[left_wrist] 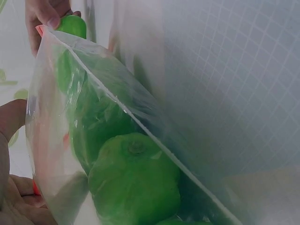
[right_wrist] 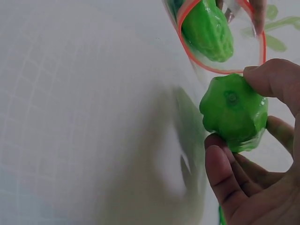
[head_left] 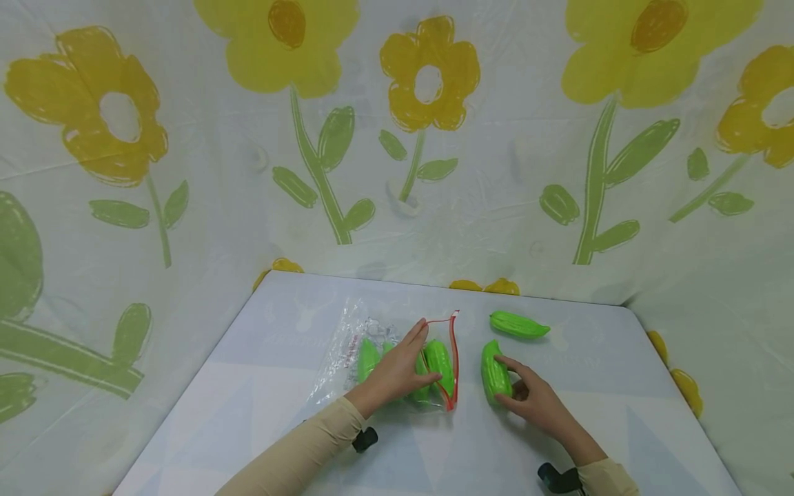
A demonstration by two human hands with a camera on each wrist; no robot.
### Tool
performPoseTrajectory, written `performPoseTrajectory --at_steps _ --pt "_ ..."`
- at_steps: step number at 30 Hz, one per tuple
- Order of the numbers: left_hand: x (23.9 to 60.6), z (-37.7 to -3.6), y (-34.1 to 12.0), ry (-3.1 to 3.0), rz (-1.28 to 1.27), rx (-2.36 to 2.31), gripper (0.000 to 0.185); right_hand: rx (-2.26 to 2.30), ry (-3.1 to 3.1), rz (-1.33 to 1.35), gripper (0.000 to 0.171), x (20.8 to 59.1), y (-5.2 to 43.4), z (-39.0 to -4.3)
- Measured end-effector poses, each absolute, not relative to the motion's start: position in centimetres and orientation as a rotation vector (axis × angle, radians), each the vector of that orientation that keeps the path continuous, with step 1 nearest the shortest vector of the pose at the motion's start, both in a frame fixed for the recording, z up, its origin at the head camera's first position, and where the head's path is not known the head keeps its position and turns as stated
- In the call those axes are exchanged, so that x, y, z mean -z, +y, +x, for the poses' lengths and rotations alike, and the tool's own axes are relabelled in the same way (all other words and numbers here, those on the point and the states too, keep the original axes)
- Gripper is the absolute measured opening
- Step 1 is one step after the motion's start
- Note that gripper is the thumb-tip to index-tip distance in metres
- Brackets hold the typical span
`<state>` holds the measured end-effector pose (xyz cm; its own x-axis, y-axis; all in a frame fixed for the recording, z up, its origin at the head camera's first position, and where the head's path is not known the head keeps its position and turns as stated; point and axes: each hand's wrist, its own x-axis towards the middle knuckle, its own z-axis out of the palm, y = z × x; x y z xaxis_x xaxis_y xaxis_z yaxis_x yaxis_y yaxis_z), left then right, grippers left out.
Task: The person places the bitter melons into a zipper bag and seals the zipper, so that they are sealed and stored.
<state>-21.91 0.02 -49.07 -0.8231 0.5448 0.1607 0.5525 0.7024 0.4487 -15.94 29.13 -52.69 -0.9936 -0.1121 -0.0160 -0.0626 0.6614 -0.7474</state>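
A clear zip bag (head_left: 335, 375) with a red zip edge lies on the table and holds several green, ridged bitter melons (head_left: 367, 359). Across the bag's top reaches my left hand (head_left: 397, 375), fingers straight and thumb spread, touching the bag near its mouth. In the right wrist view the red-edged mouth (right_wrist: 202, 64) gapes around one melon's end. Just right of the mouth, my right hand (head_left: 536, 399) grips another bitter melon (right_wrist: 234, 112) between thumb and fingertips. Its lobed end faces that wrist camera.
Behind my right hand a loose bitter melon (head_left: 520, 325) lies on the pale patterned table (head_left: 248, 386). A flower-printed curtain (head_left: 484, 207) hangs behind the table and at its sides. Dark wrist-camera parts (head_left: 366, 439) stick out by my sleeves.
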Motion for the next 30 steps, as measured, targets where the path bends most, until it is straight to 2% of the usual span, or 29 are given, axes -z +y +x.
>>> performPoseTrajectory --at_steps 15,30 --pt "48.9 -21.8 0.0 -2.883 -0.925 0.779 0.096 1.374 2.723 -0.312 0.071 52.2 27.8 -15.8" --pt "48.8 -21.7 0.1 -2.890 -0.922 0.751 0.096 1.281 2.671 -0.483 0.072 52.4 26.9 -16.3"
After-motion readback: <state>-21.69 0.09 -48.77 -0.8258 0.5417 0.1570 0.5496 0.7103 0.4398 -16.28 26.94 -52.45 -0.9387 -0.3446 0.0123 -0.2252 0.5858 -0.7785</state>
